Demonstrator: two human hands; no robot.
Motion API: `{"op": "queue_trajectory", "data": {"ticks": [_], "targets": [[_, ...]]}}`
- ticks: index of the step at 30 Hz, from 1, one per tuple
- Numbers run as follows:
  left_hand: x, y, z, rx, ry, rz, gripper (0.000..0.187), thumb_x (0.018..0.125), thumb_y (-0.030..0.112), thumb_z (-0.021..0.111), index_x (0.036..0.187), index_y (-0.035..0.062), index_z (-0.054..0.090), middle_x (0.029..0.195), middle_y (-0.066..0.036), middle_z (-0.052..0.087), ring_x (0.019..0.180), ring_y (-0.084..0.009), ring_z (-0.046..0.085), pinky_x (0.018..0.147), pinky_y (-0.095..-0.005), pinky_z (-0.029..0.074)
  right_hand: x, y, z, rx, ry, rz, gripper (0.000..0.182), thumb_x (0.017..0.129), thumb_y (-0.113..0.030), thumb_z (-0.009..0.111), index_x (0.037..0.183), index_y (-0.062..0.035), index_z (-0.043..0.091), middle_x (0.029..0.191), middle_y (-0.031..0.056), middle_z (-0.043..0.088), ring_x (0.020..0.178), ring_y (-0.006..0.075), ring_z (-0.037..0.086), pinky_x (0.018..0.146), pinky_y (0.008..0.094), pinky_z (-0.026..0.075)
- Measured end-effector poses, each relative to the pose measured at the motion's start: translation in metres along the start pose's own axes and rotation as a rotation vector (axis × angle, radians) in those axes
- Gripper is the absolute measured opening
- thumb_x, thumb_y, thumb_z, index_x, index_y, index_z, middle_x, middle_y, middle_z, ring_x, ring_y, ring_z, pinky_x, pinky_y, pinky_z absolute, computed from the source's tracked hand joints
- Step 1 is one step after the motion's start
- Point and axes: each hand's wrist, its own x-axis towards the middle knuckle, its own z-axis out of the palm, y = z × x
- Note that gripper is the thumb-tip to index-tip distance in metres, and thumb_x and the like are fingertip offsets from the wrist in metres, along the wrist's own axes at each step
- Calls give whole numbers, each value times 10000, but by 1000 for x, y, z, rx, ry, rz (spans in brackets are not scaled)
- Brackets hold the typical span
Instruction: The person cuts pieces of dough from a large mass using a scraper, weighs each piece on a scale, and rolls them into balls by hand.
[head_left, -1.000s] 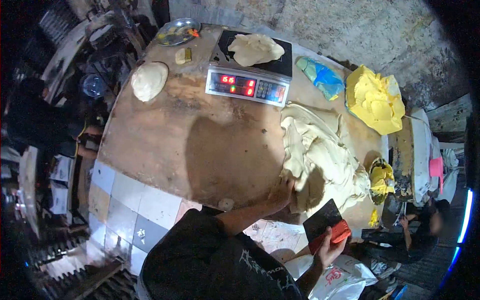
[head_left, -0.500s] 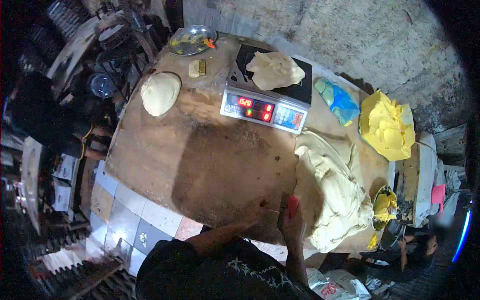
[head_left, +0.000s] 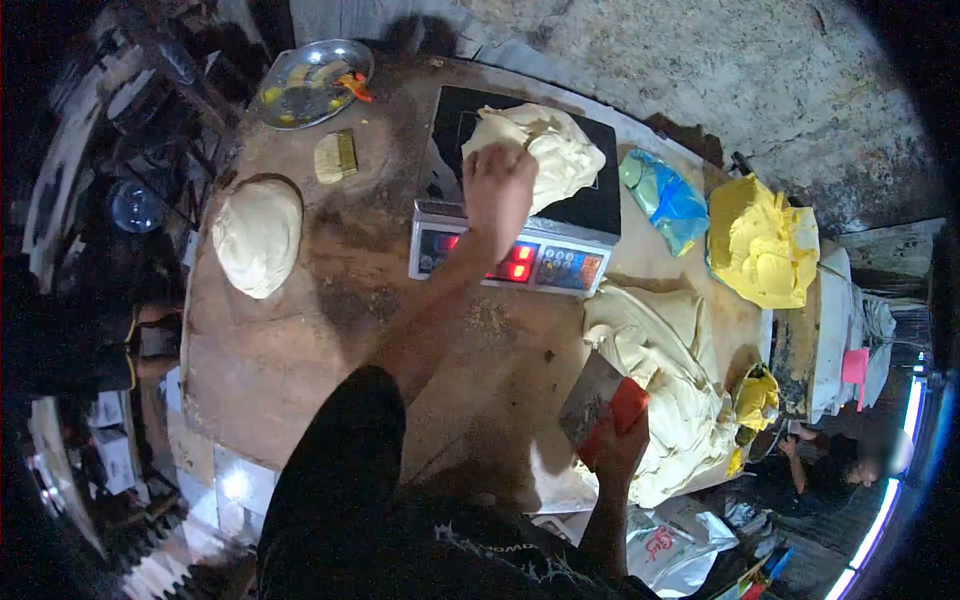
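Observation:
My left hand reaches across the digital scale, its fingers curled into the near left part of a pale dough piece lying on the black platform. Part of the scale's red display is covered by my forearm. In my right hand is a dough scraper with a flat metal blade and a red handle. The blade is tilted up at the left edge of a large, folded dough mass.
A round dough ball sits at the left, below a brush and a metal plate. To the right are a blue bag, a yellow block in wrapping and a small yellow-filled container. Other people are at both sides.
My left hand has moved from the table's near edge up to the dough on the scale. My right hand has raised the scraper, so its blade now shows.

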Motion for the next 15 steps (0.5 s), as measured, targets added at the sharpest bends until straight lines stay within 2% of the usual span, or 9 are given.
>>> {"op": "queue_trajectory", "data": {"ticks": [2,3,6,8,10,12,13,14,15], "targets": [[-19,25,-5,210,107,73,229,769,316,595,886,120,619,1099,-91,551,1136,-286,418,947,-553,251,4,18,-13,-13,-87,-20,277,785,-79,569,1051,-25,513,776,37,547,678,122,509,610,258,431],[-29,37,-18,59,132,26,250,779,376,575,862,148,637,1159,-98,523,1197,-301,356,960,-632,135,3,25,-18,-14,-75,-22,277,785,-79,569,1051,-25,513,776,37,547,678,122,509,610,258,431],[-77,61,-67,-46,25,77,267,785,395,575,928,178,634,1194,-92,502,1228,-307,316,968,-632,107,-13,46,-42,116,-6,53,288,765,-92,634,1014,-13,514,802,21,539,671,119,507,618,252,429],[-142,63,-63,1,-39,231,296,767,335,609,955,108,625,1195,-142,482,1165,-321,385,975,-580,202,-21,55,-67,45,23,57,303,767,-80,628,1041,-16,515,814,19,540,694,117,505,633,247,424],[-232,74,-39,-882,-571,-349,294,764,286,616,973,79,609,1181,-179,482,1097,-313,452,943,-491,313,-27,93,-91,94,77,52,286,778,-89,621,1036,-21,518,818,9,528,704,103,493,633,239,416],[-303,131,-33,-600,-647,-93,268,766,213,600,979,50,595,1077,-199,531,991,-322,517,845,-426,412,-39,119,-113,300,177,54,265,796,-103,612,1031,-24,519,811,-2,516,691,90,477,622,229,408],[-321,161,-29,-611,-668,-93,268,766,213,600,979,50,595,1077,-199,531,991,-322,517,845,-426,412,-48,118,-132,266,141,55,248,813,-116,604,1023,-22,513,787,-11,509,668,79,463,601,220,398],[-335,190,-26,-573,-676,-120,270,762,188,594,982,32,587,1030,-200,546,967,-334,525,810,-427,430,-49,155,-144,191,211,-105,240,817,-120,605,1011,-20,504,762,-10,507,662,77,459,593,218,395],[-346,214,-21,-529,-676,-143,272,757,163,589,985,14,578,983,-201,562,942,-347,533,776,-428,448,-56,161,-158,173,244,-105,234,818,-123,607,1000,-19,504,754,-10,505,661,76,459,592,222,396]]}}
